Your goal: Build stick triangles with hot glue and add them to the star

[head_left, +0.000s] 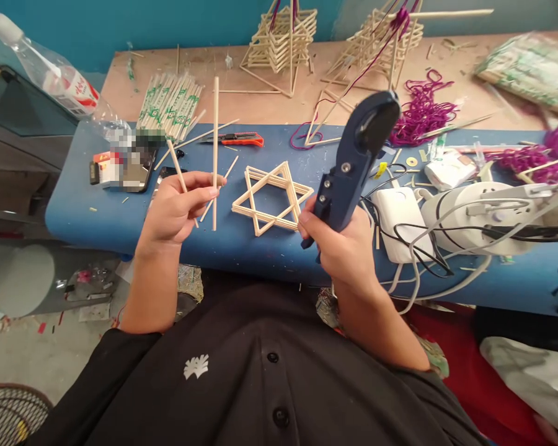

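My left hand (167,204) pinches an upright wooden stick (215,136) between thumb and fingertips. A second wooden stick (177,164) slants through the same hand. My right hand (346,248) is wrapped around a dark blue pipe cutter (341,176), its rounded, black-faced head pointing up. Between the hands, a six-pointed star frame (265,226) of layered sticks lies flat on the blue mat (204,244). The right thumb is close to the star's right side; whether they touch, I cannot tell. Another thin stick (230,173) lies beside my left fingertips.
Behind the star lies an orange utility knife (248,139). Wrapped chopsticks (167,105) and a plastic bottle (69,80) are at left. Two stick structures (283,37) stand at the back. Purple yarn (423,108), a white adapter (402,220) and tangled cables (416,266) occupy the right.
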Motion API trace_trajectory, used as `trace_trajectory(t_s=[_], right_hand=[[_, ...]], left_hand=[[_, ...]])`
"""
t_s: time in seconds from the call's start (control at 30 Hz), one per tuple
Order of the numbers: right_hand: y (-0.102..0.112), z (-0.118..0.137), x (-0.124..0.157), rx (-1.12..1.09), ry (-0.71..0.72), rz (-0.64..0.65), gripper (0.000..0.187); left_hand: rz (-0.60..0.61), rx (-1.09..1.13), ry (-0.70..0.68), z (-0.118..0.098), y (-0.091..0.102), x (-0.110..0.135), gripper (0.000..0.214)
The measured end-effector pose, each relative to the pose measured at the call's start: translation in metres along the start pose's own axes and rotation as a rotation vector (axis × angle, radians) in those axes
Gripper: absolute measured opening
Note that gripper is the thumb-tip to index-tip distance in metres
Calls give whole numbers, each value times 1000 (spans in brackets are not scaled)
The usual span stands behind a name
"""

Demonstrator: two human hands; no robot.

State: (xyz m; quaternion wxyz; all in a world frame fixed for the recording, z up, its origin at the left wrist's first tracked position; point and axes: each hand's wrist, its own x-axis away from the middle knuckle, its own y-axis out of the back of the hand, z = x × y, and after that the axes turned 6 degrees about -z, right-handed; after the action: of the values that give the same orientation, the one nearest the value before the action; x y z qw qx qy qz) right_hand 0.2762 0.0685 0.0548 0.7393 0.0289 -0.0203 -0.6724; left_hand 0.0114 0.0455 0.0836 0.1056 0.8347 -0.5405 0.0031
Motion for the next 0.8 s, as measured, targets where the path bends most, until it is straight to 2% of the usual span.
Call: trace_trajectory(t_s=[0.13,0.27,0.4,0.53,0.67,0.8], right_hand=[[-28,18,-24,-105,57,51,21],[-54,35,-46,-143,103,110,24],[-74,41,-55,-84,152,167,13],[-87,39,-51,77,271,260,23],[-92,36,-44,132,303,343,23],[-95,35,-41,142,312,344,22]], left_hand=[[109,252,60,-9,-21,12,23],[182,231,-50,3,-37,16,22],[185,170,-148,29,-32,14,27],[189,216,-159,55,-20,12,46],[92,424,-127,73,-19,13,63],[-14,450,-214,88,-25,12,54]])
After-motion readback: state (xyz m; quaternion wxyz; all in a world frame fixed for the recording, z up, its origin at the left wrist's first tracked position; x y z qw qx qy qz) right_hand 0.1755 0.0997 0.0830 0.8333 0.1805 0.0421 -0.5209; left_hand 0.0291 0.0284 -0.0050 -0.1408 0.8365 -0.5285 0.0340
